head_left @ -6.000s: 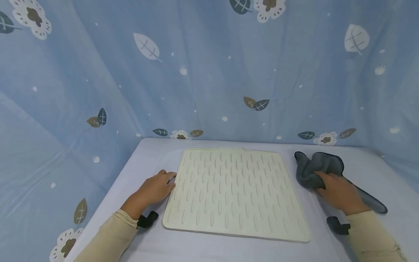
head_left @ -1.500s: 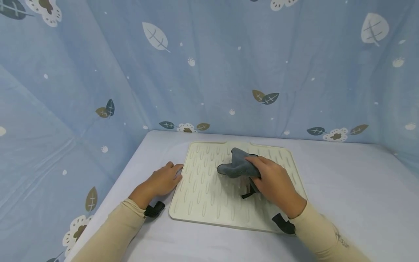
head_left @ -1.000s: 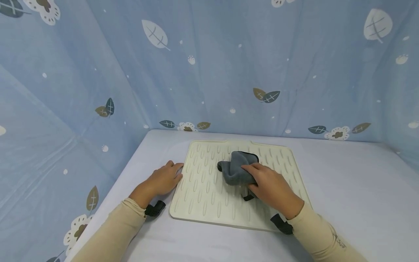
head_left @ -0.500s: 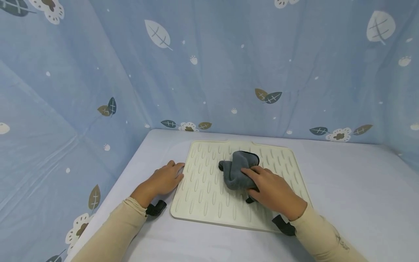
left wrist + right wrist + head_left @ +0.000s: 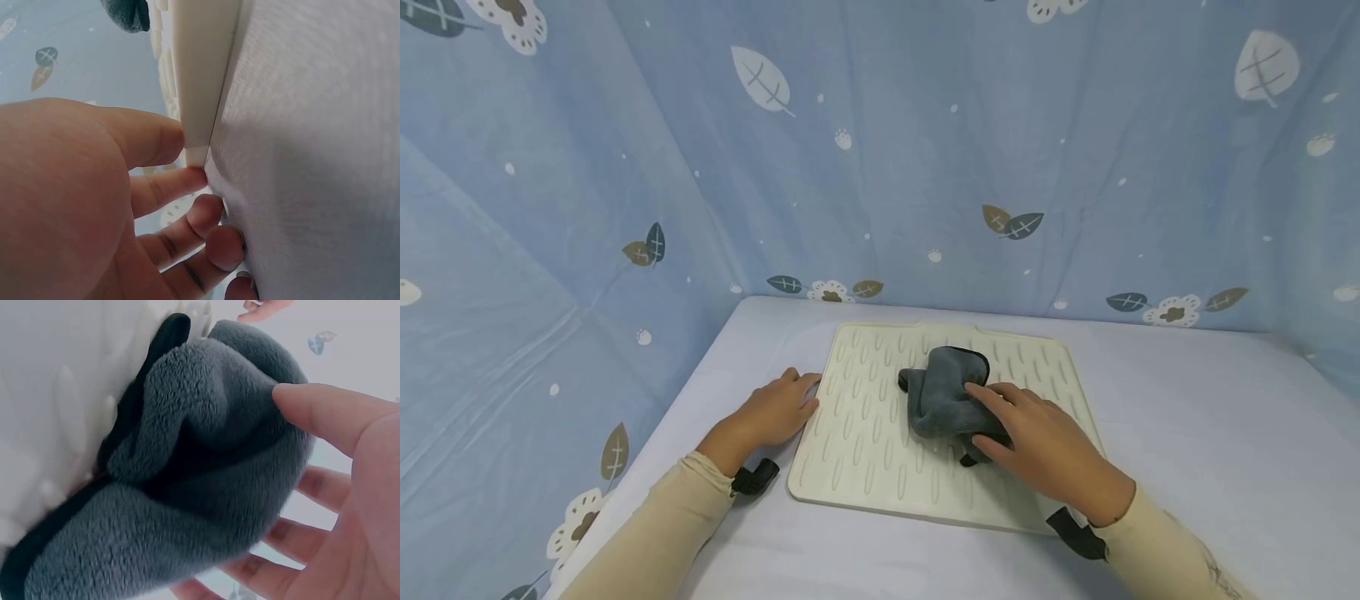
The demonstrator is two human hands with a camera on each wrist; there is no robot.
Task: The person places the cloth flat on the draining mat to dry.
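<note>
A dark grey plush cloth with black edging (image 5: 943, 392) lies bunched on the middle of a cream ribbed mat (image 5: 865, 433). My right hand (image 5: 1037, 442) is at the cloth's right side with thumb and fingers spread apart. In the right wrist view, the thumb touches the cloth (image 5: 206, 506) and the other fingers lie loosely behind its far side. At the mat's left edge rests my left hand (image 5: 771, 411), its fingers relaxed. The left wrist view shows thumb and index fingertips against the mat's side (image 5: 200, 75), with the other fingertips down on the white cover.
The mat lies on a white-covered table (image 5: 1195, 417). A blue curtain (image 5: 880, 167) printed with leaves and flowers hangs behind the table and along its left. Black wrist mounts (image 5: 756, 477) stick out below both sleeves.
The right hand brought the cloth from the table's right side onto the mat and set it lower there. In the last half second its fingers loosened and drew back rightward. The left hand stayed.
</note>
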